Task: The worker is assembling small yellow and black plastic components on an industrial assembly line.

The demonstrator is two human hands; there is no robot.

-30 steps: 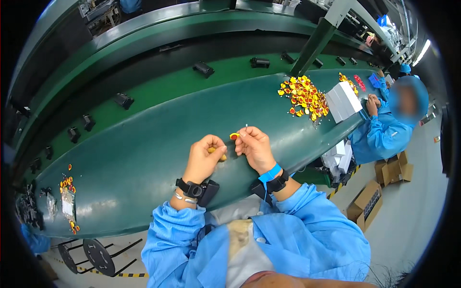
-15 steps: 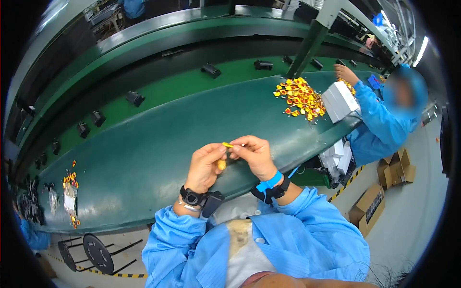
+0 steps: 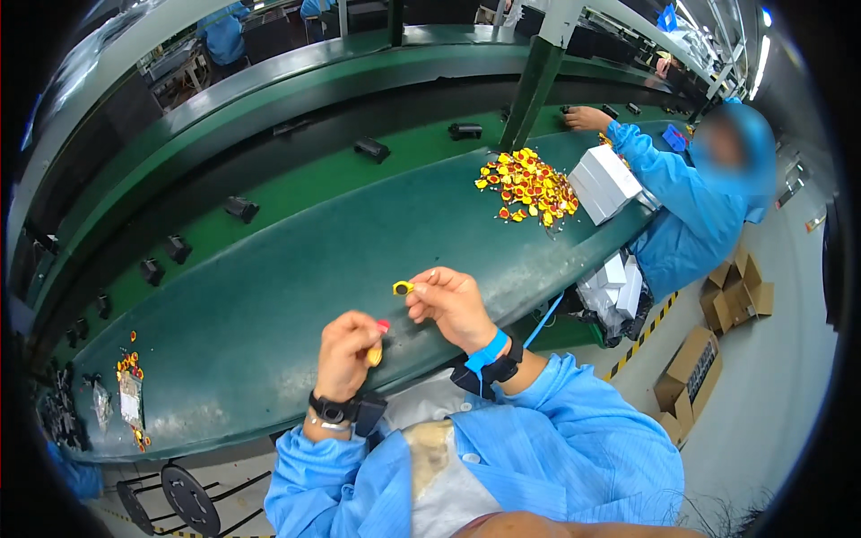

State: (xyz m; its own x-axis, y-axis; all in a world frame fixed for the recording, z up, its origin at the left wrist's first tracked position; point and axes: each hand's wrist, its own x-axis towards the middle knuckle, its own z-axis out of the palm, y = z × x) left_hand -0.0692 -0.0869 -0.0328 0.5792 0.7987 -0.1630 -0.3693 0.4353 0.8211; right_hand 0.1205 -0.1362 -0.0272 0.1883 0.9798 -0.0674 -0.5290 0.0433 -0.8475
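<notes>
My right hand [image 3: 448, 307] pinches a small yellow part with a dark round centre [image 3: 403, 288] between thumb and fingertips, above the green work surface [image 3: 296, 269]. Lower and to the left, my left hand [image 3: 346, 351] is closed. A yellow piece [image 3: 375, 356] shows at its palm side, and a small red piece [image 3: 384, 326] sticks out at its fingertips. The hands are apart from each other. Beyond my right hand lies a heap of yellow and red parts [image 3: 531, 190], several of them loose at its edges.
White boxes [image 3: 606, 184] stand beside the heap, near a co-worker in blue [image 3: 695, 193]. Black parts [image 3: 371, 149] lie along the conveyor behind a green post [image 3: 531, 94]. At far left are a bag [image 3: 131, 399] and black pieces [image 3: 61, 408]. Cartons [image 3: 689, 381] and a stool [image 3: 190, 498] are on the floor.
My hands have parted; the left has gone left and down with a red piece showing at its fingertips. The right hand's yellow part now shows its dark centre. The co-worker's hand reached a conveyor part.
</notes>
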